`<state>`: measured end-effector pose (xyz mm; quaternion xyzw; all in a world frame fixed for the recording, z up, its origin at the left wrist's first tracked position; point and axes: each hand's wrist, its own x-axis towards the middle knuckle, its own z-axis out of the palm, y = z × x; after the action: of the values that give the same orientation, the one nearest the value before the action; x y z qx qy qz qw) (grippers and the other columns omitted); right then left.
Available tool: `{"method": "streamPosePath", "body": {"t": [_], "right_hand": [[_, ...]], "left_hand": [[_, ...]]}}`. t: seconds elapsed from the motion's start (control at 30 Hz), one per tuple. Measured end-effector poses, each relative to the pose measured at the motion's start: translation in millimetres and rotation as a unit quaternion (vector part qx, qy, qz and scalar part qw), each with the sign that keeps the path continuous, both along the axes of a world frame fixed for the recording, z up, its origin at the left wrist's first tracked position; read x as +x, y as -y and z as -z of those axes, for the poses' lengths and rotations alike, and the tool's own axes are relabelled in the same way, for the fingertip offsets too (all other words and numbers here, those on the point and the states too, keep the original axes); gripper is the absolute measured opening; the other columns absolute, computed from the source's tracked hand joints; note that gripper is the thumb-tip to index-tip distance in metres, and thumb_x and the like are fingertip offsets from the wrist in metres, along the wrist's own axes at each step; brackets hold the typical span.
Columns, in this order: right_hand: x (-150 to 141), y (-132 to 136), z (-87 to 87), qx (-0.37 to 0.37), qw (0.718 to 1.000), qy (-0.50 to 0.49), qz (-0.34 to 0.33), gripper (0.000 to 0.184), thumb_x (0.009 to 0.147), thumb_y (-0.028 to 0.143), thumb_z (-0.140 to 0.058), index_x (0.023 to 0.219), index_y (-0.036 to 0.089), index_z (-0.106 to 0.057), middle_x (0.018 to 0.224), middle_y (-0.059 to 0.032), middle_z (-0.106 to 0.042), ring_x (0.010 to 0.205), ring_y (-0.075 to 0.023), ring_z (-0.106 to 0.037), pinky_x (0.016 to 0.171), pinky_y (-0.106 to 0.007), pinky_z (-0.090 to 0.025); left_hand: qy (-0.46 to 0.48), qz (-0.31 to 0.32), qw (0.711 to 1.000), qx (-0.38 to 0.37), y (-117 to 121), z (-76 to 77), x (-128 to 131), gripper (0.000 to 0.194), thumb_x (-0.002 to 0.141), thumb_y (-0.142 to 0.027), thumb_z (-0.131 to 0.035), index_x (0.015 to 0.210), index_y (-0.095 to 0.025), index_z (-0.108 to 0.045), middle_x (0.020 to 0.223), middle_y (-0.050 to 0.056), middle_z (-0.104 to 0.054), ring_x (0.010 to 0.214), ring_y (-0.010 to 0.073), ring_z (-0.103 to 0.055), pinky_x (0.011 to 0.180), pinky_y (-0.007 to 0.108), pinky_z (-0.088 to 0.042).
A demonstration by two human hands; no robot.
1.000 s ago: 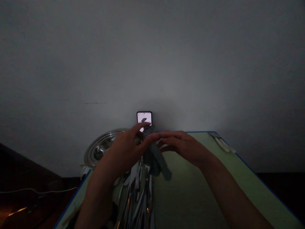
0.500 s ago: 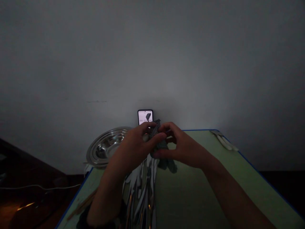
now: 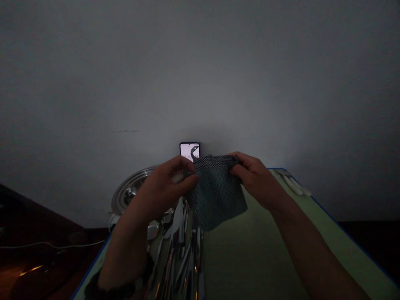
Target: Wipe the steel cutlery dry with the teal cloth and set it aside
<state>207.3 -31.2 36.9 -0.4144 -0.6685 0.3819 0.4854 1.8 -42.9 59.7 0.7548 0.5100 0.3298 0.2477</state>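
Both hands hold up a grey-green cloth [image 3: 220, 198] with a black-and-white checked top band, spread between them above the table. My left hand [image 3: 170, 179] is closed on its left edge, fingers and thumb pinched together. A pale rounded shape [image 3: 178, 177] shows between that thumb and forefinger; I cannot tell what it is. At the cloth's top right corner, my right hand [image 3: 254, 177] pinches the checked band. Below the cloth lies a row of metal cutlery [image 3: 179, 254], knives and spoons among it.
Nested steel bowls [image 3: 120, 196] stand at the back left, partly behind my left arm. A phone [image 3: 190, 151] with a lit timer screen leans on the wall. Some light-handled cutlery [image 3: 293, 185] lies at the back right of the green, blue-edged table [image 3: 250, 258].
The bunched cloth has been opened out flat. My right hand has moved right with its corner, and my left hand has shifted a little left.
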Motion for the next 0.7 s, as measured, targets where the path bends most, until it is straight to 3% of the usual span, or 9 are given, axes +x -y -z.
{"method": "streamPosePath", "body": {"t": [0.1,0.27,0.4,0.53,0.63,0.7], "right_hand": [[9.4,-3.2,-1.2,-0.033,0.998,-0.044,0.043,0.012,0.073,0.019,-0.043,0.079,0.02,-0.054,0.068,0.0028,-0.048,0.06,-0.0116,-0.044,0.051,-0.023,-0.033],[28.8,-14.6,1.5,-0.088,0.982,-0.103,0.135,0.009,0.071,0.025,-0.044,0.079,0.024,-0.049,0.066,0.0021,-0.047,0.06,-0.0147,-0.047,0.05,-0.025,-0.036],[46.6,-25.7,4.5,-0.094,0.961,-0.179,0.189,0.013,0.075,0.036,-0.051,0.077,0.023,-0.05,0.074,-0.0011,-0.054,0.067,-0.018,-0.053,0.057,-0.029,-0.043],[49.5,-24.3,3.3,-0.083,0.972,-0.177,0.13,0.019,0.073,0.037,-0.06,0.083,0.021,-0.054,0.077,-0.0011,-0.057,0.07,-0.0172,-0.056,0.061,-0.029,-0.044],[37.9,-9.3,-2.6,-0.042,0.998,-0.027,0.026,0.02,0.075,0.037,-0.059,0.086,0.022,-0.055,0.077,0.0011,-0.058,0.066,-0.0136,-0.054,0.058,-0.026,-0.042],[26.8,4.7,-8.1,-0.017,0.986,0.133,-0.101,0.014,0.077,0.032,-0.058,0.086,0.022,-0.056,0.081,0.0007,-0.06,0.069,-0.0134,-0.054,0.06,-0.025,-0.041]], "left_hand": [[0.007,-0.005,0.999,-0.035,-0.6,-1.1,-10.2,0.017,0.079,-0.035,-0.056,0.088,-0.02,-0.055,0.065,-0.004,-0.057,0.054,0.0112,-0.055,0.051,0.021,-0.044],[-0.011,-0.017,1.0,-0.013,-0.7,-2.6,-15.3,0.024,0.083,-0.041,-0.052,0.082,-0.019,-0.058,0.057,-0.004,-0.056,0.053,0.0109,-0.053,0.051,0.021,-0.041],[0.047,0.092,0.993,-0.062,3.4,-2.4,-22.4,0.02,0.085,-0.033,-0.051,0.098,-0.022,-0.062,0.076,-0.001,-0.065,0.062,0.0109,-0.057,0.055,0.021,-0.045],[0.05,0.211,0.972,-0.09,8.0,-2.5,-27.3,0.021,0.086,-0.022,-0.052,0.101,-0.025,-0.065,0.093,0.002,-0.068,0.07,0.0107,-0.059,0.062,0.02,-0.048],[0.04,0.27,0.957,-0.101,9.3,-2.9,-25.4,0.021,0.086,-0.016,-0.052,0.098,-0.024,-0.066,0.088,0.0,-0.069,0.067,0.0084,-0.057,0.058,0.017,-0.045],[0.032,0.289,0.952,-0.096,8.9,-3.2,-23.1,0.021,0.086,-0.013,-0.051,0.096,-0.024,-0.066,0.084,-0.002,-0.069,0.065,0.0068,-0.056,0.057,0.015,-0.043]]}}
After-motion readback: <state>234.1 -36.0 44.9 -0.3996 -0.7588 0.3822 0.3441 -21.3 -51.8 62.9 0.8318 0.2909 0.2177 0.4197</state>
